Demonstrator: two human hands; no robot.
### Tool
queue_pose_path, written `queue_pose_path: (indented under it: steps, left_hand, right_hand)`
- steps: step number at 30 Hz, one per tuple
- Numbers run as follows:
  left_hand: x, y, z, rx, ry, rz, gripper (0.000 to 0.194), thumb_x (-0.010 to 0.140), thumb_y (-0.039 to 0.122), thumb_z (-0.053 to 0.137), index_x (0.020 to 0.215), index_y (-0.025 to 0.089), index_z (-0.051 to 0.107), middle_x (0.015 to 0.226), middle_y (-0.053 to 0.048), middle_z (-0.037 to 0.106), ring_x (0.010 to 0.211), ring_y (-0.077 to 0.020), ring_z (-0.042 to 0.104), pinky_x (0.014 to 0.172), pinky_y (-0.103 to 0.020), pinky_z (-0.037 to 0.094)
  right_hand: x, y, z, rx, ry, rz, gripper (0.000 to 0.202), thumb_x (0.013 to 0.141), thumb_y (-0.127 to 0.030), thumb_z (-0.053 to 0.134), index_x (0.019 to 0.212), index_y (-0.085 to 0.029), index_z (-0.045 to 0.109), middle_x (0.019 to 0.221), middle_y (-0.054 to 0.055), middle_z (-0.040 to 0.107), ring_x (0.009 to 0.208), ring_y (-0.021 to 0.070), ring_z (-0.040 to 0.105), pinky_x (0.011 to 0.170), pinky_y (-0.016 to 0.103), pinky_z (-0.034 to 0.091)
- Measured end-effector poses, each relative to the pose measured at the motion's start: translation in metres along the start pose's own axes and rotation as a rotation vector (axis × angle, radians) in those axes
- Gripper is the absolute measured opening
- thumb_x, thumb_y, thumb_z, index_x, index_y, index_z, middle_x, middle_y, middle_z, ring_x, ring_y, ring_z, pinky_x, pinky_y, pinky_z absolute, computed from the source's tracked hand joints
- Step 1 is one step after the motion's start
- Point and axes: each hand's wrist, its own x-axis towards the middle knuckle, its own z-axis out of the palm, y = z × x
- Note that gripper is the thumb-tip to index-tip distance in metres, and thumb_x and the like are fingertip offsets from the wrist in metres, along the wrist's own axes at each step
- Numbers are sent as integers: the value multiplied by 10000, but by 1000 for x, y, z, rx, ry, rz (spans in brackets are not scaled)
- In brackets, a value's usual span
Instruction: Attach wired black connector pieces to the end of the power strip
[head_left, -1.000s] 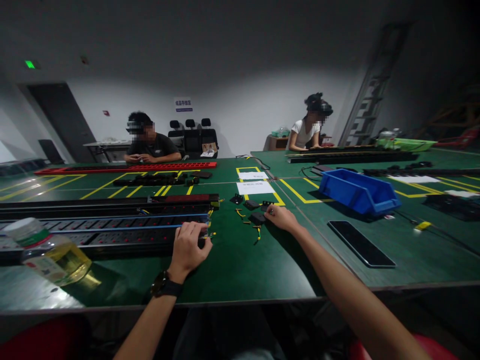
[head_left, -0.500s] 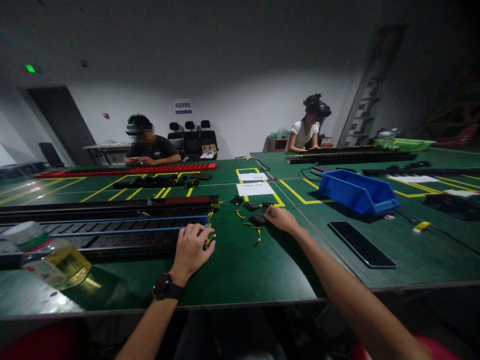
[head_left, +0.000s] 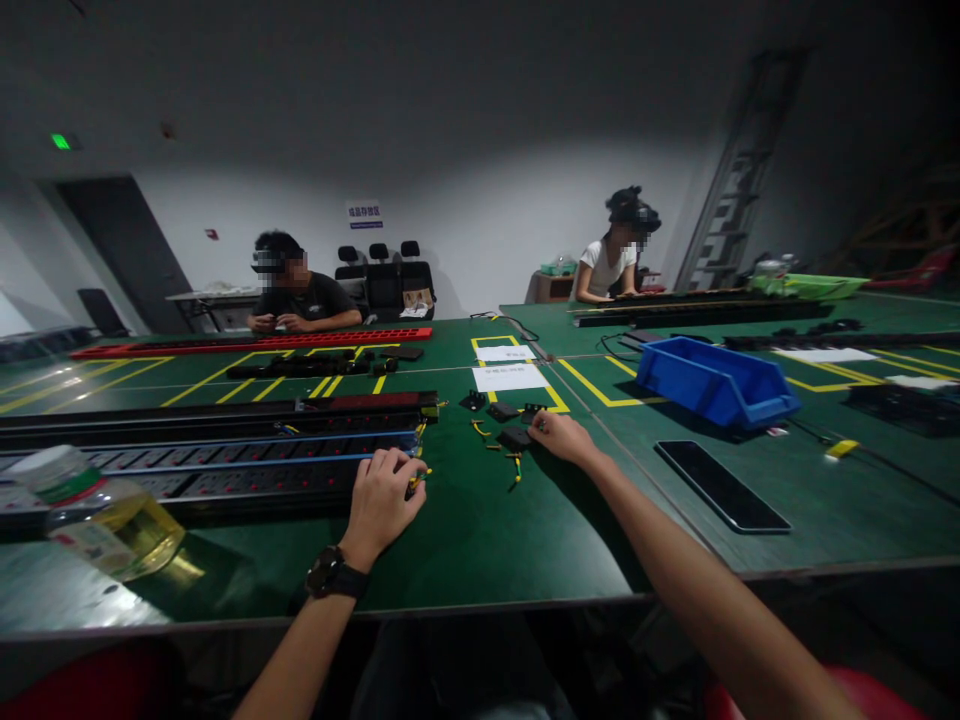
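Note:
My left hand [head_left: 385,497] curls around the near end of a long black power strip [head_left: 262,483] with red-marked sockets and blue edges. Yellow wire ends [head_left: 421,473] show by its fingertips, partly hidden by the fingers. To the right, my right hand [head_left: 561,438] has its fingertips closed together at a small black part [head_left: 534,410], most of which the fingers cover. Beside that hand lie a flat black block [head_left: 514,438], another black piece [head_left: 503,411] and a black bracket [head_left: 473,401]. Short yellow-green wires [head_left: 517,470] lie close by.
A bottle of yellow liquid [head_left: 112,520] stands at front left. At right are a phone [head_left: 721,487] and a blue bin [head_left: 716,385]. Paper labels [head_left: 511,377] lie mid-table. Across the table, two people [head_left: 311,298] work by a red rail [head_left: 255,343] and black rails [head_left: 705,311].
Both hands stay in nearly the same place. The left fingers shift very slightly at the strip's end; the loose parts on the table have not moved.

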Motion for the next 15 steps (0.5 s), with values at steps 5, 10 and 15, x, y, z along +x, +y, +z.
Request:
queue_pose_path:
  steps: [5,10,15]
  left_hand:
    - [-1,-2,4,-16,21,3,171,877,234,630,1012,267,731,1010,-67,667,970,-268,576,817,-406,397]
    - [-1,-3,5,-29,24,0,172,883,232,618,1015,267,723,1010,-59,676,976,-265,593,824,-408,397]
    - [-2,-3,4,-44,48,-10,243,877,246,618,1109,250,690,1031,-66,690,990,-276,599,830,-413,409]
  right_hand:
    - [2,-1,-1,90,32,-47,180,897,-357,575,904,-211,680,870,80,687,772,206,580,633,303,321]
    - [9,-53,-13,382,225,-142,270,925,-402,528,832,-184,658,734,30,632,686,169,547,637,284,362]
    - [-1,-145,-1,539,56,-431,212,906,-372,611,839,-185,686,723,-7,652,647,128,531,613,238,367]
